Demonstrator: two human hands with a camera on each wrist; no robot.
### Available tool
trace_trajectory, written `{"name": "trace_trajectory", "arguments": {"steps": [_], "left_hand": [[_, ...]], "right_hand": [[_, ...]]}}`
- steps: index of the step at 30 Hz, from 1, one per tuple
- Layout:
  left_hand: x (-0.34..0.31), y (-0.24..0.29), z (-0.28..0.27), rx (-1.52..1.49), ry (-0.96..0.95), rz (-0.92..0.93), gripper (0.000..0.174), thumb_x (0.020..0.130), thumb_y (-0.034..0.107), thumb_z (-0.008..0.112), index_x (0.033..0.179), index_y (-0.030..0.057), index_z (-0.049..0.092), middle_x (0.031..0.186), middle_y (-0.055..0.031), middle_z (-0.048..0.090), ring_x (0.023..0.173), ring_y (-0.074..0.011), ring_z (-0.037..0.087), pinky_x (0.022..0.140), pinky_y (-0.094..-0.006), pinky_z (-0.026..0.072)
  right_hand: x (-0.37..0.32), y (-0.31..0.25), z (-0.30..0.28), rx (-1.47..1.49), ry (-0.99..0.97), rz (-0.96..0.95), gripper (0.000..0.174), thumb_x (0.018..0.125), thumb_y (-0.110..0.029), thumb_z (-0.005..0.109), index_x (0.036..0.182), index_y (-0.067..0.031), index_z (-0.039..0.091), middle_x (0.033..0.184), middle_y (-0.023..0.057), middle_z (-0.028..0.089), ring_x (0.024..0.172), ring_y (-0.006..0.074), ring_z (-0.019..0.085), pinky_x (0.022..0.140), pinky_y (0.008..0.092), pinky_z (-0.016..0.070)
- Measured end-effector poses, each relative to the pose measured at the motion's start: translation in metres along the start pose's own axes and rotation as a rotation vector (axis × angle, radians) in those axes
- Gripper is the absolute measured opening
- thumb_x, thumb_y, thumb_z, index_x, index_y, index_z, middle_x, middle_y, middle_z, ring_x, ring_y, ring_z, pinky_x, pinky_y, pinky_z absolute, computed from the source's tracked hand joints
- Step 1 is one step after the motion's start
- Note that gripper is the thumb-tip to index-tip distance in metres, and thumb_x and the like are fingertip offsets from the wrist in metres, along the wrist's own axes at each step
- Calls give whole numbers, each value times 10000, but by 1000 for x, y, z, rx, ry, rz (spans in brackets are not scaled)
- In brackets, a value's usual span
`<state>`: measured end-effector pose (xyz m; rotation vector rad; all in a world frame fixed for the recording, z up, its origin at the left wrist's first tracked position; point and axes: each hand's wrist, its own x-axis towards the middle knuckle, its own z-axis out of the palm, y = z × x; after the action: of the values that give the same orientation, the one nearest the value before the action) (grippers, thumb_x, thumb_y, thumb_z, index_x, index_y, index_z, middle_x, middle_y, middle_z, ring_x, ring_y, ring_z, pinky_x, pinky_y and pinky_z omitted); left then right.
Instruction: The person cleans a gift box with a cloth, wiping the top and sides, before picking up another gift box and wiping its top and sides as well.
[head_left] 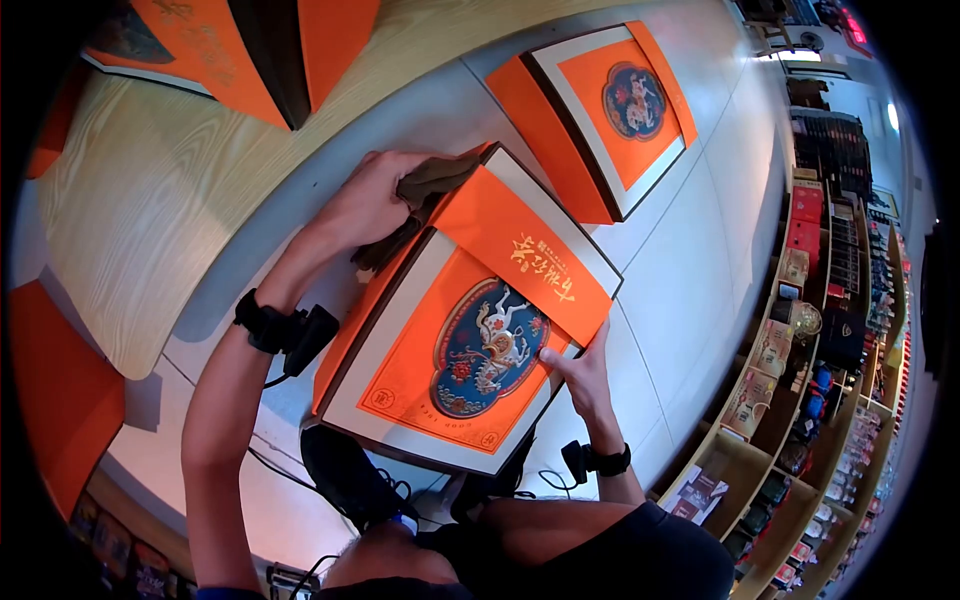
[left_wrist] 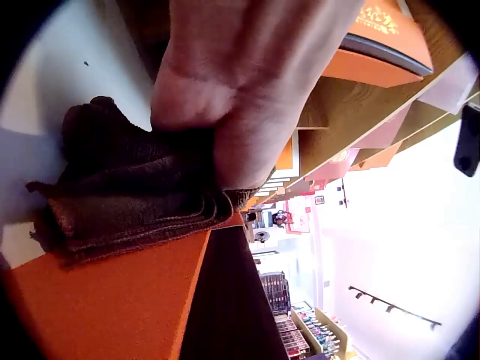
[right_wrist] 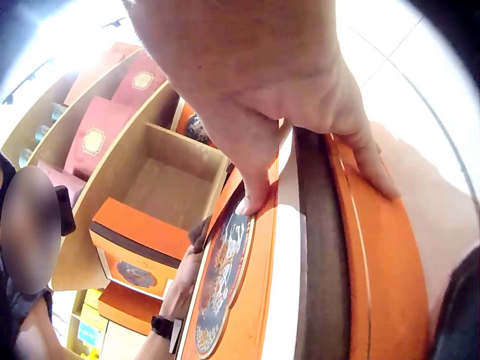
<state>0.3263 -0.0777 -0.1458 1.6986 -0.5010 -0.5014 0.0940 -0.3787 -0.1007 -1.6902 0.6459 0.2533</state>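
An orange and white box (head_left: 390, 385), with a blue horse medallion on its face, lies tilted above the person's lap in the head view. The left hand (head_left: 372, 200) holds a folded dark brown cloth (head_left: 436, 186) against the box's upper left side. In the left wrist view the cloth (left_wrist: 135, 199) is bunched under the left hand (left_wrist: 232, 97), its fingertips hidden. At the box's right edge, the right hand (head_left: 585, 380) grips with its thumb on the face. The right wrist view shows the right hand (right_wrist: 262, 90) straddling the dark band, fingers on the box's orange side (right_wrist: 382, 277).
A similar orange box (head_left: 570, 130) stands on the floor beyond. Another (head_left: 220, 50) sits on the wooden table (head_left: 150, 210) at upper left. Stocked shelves (head_left: 770, 430) line the right side. Cables and the person's shoes are below the held box.
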Motion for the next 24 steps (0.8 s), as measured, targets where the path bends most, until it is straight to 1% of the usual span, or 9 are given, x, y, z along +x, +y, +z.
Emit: {"name": "trace_trajectory", "arguments": {"steps": [2, 6, 8, 11, 12, 14, 21, 23, 24], "left_hand": [[-3, -1, -1, 2, -40, -61, 574, 895, -154, 597, 1441, 22, 620, 1281, -140, 752, 1199, -156, 670, 1035, -321, 530], [-9, -3, -2, 19, -45, -75, 579, 888, -143, 628, 1441, 25, 623, 1270, -128, 758, 1181, -127, 658, 1025, -303, 524], [-13, -1, 0, -51, 13, -25, 651, 770, -167, 559, 1387, 20, 653, 1134, -213, 772, 1054, -252, 753, 938, -368, 556], [-21, -6, -2, -40, 2, 3, 635, 760, -175, 566, 1364, -2, 656, 1116, -213, 774, 1042, -257, 753, 934, -376, 558], [-24, -5, -3, -41, 1, 2, 635, 760, -175, 566, 1364, -2, 656, 1116, -213, 774, 1042, -257, 753, 934, -376, 558], [-27, 0, -8, 18, -75, -64, 589, 857, -121, 710, 1428, -2, 624, 1256, -131, 762, 1148, -126, 676, 1014, -305, 528], [-44, 8, -14, -28, -66, -86, 556, 869, -143, 667, 1407, -5, 634, 1314, -139, 735, 1175, -184, 698, 1061, -348, 531], [-51, 4, -21, -238, -145, -95, 542, 887, -146, 640, 1406, 7, 633, 1313, -144, 733, 1191, -221, 705, 1064, -358, 541], [-52, 2, -20, -242, -146, -95, 542, 887, -146, 640, 1406, 7, 633, 1313, -144, 733, 1191, -221, 705, 1064, -358, 541]], "right_hand": [[-2, -2, 1, -18, 2, -8, 1018, 797, -73, 903, 1562, -97, 231, 1498, 147, 472, 1405, 269, 502, 1123, 430, 523], [-2, -6, 3, 22, -19, 17, 1033, 804, -96, 912, 1546, -90, 193, 1483, 170, 473, 1392, 270, 516, 1108, 417, 537], [-2, -5, 2, 24, -15, 17, 1038, 803, -99, 914, 1549, -91, 191, 1484, 169, 471, 1392, 269, 516, 1112, 416, 532], [-2, -3, 3, 4, -10, 15, 1052, 799, -101, 917, 1553, -93, 184, 1489, 167, 466, 1392, 269, 515, 1113, 419, 532], [-2, -3, 3, 0, -8, 17, 1059, 794, -103, 921, 1554, -92, 184, 1489, 166, 466, 1392, 269, 515, 1117, 420, 528], [-2, -3, 3, -4, -9, 18, 1066, 790, -105, 925, 1556, -92, 183, 1489, 164, 467, 1392, 269, 514, 1121, 420, 524], [-3, -2, 3, 10, -5, 36, 1078, 780, -109, 934, 1556, -94, 186, 1497, 161, 458, 1391, 265, 514, 1129, 420, 515], [-3, -2, 2, 6, -2, 42, 1075, 782, -104, 932, 1556, -94, 185, 1500, 161, 454, 1390, 265, 514, 1128, 420, 517], [-4, -4, 3, 12, -5, 42, 1071, 785, -96, 927, 1556, -94, 184, 1499, 161, 455, 1390, 264, 513, 1127, 421, 519]]}}
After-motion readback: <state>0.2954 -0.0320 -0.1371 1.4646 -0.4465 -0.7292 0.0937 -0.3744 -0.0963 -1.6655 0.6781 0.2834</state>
